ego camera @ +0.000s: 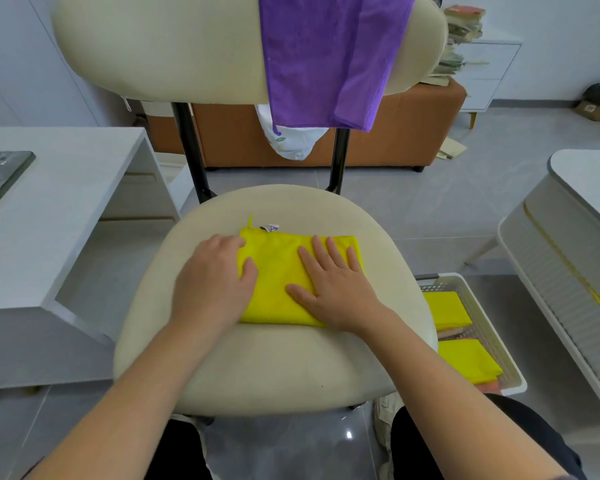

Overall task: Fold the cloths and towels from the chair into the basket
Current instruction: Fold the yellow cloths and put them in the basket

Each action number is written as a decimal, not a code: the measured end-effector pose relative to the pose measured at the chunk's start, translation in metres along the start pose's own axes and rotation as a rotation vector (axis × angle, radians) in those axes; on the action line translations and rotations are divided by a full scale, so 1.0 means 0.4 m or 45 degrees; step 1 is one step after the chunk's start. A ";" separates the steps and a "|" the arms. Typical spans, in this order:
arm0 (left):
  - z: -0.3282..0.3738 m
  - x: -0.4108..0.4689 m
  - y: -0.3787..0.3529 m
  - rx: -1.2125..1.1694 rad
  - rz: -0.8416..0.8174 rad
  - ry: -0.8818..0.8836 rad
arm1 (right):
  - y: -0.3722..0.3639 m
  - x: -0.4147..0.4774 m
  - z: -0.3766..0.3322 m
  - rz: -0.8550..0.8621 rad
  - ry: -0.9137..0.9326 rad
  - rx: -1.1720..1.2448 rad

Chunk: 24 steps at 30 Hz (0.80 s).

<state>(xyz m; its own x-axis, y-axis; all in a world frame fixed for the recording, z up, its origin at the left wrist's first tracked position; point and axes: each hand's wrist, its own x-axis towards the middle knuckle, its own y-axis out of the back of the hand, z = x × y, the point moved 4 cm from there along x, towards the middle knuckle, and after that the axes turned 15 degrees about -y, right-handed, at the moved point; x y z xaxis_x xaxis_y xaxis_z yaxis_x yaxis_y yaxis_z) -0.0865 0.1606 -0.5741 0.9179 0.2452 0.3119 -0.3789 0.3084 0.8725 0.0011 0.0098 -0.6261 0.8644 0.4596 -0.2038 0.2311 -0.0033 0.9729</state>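
Ok, we have one yellow cloth [278, 268] on the chair seat [274, 362], folded to a flat rectangle, with a small tag sticking out at its far left corner.

Our right hand [333, 289] lies flat on the cloth's right half, fingers straight and spread, palm down, gripping nothing.

Our left hand [215, 282] sits over the cloth's left edge with the thumb on top of the fabric. We can't tell if the fingers are tucked under the edge or just resting there.

The hands are apart, with bare yellow cloth between them.

A purple towel [329, 57] is draped over the right part of the chair backrest [170, 46]. A white cloth [291, 143] hangs just below it, behind the frame.

The white basket [492, 334] is on the floor to the right of the seat, partly hidden by it. It holds two folded yellow cloths, one farther [447, 310] and one nearer [468, 362].

On our left there's a phone [0, 178] lying on a white desk [66, 209].
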 end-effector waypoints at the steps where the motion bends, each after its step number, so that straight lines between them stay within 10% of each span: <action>1: 0.023 0.006 -0.031 -0.057 -0.052 -0.080 | -0.001 0.000 0.000 0.000 -0.007 0.005; 6: 0.036 0.002 -0.168 0.208 -0.494 -0.110 | 0.002 0.002 0.007 0.000 -0.016 0.045; 16: -0.016 0.013 -0.164 0.080 -0.558 -0.333 | 0.015 -0.009 0.073 -0.045 -0.065 0.103; 24: 0.061 0.025 -0.059 0.239 0.229 -0.518 | 0.038 -0.019 0.116 0.053 -0.067 0.104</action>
<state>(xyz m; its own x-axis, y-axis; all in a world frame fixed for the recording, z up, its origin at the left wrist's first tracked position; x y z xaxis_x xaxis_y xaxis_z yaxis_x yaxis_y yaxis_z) -0.0655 0.1334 -0.5823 0.8254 -0.1115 0.5535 -0.5427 0.1134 0.8322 0.0187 -0.0349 -0.6149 0.8957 0.4105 -0.1708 0.2283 -0.0948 0.9690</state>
